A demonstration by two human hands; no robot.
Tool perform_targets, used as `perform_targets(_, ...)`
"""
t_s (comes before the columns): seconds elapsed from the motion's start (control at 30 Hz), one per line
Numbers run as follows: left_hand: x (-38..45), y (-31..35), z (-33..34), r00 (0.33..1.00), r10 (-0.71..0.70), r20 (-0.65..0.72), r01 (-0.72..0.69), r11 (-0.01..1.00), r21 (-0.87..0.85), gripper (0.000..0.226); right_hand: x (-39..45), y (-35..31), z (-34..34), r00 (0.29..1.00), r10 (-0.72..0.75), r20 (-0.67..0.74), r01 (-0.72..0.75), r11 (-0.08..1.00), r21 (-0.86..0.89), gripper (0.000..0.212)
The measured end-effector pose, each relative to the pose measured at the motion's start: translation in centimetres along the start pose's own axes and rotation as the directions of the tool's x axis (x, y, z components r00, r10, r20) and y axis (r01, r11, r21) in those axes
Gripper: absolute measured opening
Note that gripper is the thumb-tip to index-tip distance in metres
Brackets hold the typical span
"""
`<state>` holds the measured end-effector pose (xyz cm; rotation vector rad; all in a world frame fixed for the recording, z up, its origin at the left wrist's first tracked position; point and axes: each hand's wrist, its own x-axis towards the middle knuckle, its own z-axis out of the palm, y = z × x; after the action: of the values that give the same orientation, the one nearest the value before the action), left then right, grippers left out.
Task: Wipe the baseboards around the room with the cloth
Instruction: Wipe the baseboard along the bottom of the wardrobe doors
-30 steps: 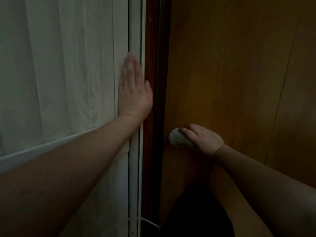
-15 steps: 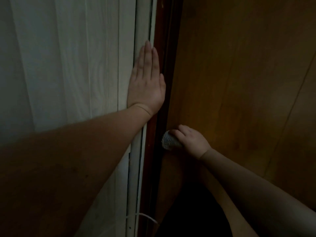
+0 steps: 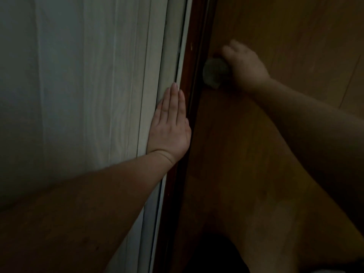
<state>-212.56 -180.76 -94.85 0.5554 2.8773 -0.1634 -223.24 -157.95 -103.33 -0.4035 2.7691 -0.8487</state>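
**Cloth at the baseboard, palm on the white panel**

While the room lies dim, the pale wood-grain panel (image 3: 82,95) fills the whole left side of my view, its white edge strips running top to bottom. Beside it to the right spreads the orange-brown wooden floor (image 3: 295,26), its plank seams faintly showing. Between the two runs the dark reddish baseboard (image 3: 192,91), a narrow strip. My left hand (image 3: 170,129) lies flat against the white edge, fingers straight and pressed together, thumb side touching the strip's border. My right hand (image 3: 243,65), blurred, is curled around the cloth (image 3: 214,72). That grey wad, smallest of all, sits just beside the baseboard; whether it touches the strip I cannot tell.
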Motion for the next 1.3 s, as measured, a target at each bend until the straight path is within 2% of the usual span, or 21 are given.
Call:
perform_targets(0.13, 0.1, 0.0, 0.1, 1.0, 0.004, -0.019, -0.004, 1.0, 0.007, 0.063, 0.9, 0.0, -0.9, 0.991, 0.113, -0.074, -0.107, 0.991, 0.079, 0.048)
perform_targets(0.23, 0.3, 0.0, 0.0, 1.0, 0.001, -0.029, -0.001, 1.0, -0.01, 0.062, -2.7, -2.0, 0.8, 0.963, 0.239, -0.121, -0.206, 0.949, 0.238, 0.058)
perform_targets(0.47, 0.3, 0.1, -0.2, 1.0, -0.001, -0.018, 0.0, 1.0, -0.017, 0.064, -16.6, -11.0, 7.8, 0.981, 0.193, 0.007, -0.175, 0.874, 0.454, 0.065)
perform_targets(0.6, 0.3, 0.1, -0.1, 1.0, -0.004, -0.017, 0.004, 1.0, 0.016, 0.063, -19.3, -14.2, 10.1, 0.94, 0.34, 0.035, -0.291, 0.742, 0.605, 0.061)
perform_targets(0.73, 0.3, 0.2, -0.3, 0.999, -0.004, -0.032, 0.004, 1.0, 0.013, 0.062, -20.0, -14.5, 10.4, 0.949, 0.312, 0.035, -0.266, 0.738, 0.621, 0.063)
perform_targets(0.83, 0.3, 0.2, -0.3, 1.0, -0.007, -0.026, 0.007, 1.0, 0.018, 0.063, -21.7, -14.9, 10.9, 0.966, 0.245, 0.084, -0.245, 0.758, 0.605, 0.064)
perform_targets(0.9, 0.2, 0.2, -0.3, 0.999, -0.01, -0.032, 0.01, 1.0, 0.024, 0.063, -22.8, -15.7, 11.5, 0.958, 0.262, 0.115, -0.276, 0.738, 0.616, 0.064)
perform_targets(1.13, 0.1, 0.3, -0.3, 1.0, -0.015, -0.025, 0.016, 1.0, 0.027, 0.062, -19.0, -17.4, 10.9, 0.858, 0.511, 0.056, -0.382, 0.561, 0.734, 0.057)
perform_targets(1.3, -0.1, 0.4, -0.3, 1.0, -0.001, -0.029, 0.001, 1.0, 0.004, 0.063, -12.0, -14.0, 7.6, 0.795, 0.596, -0.114, -0.303, 0.552, 0.777, 0.051)
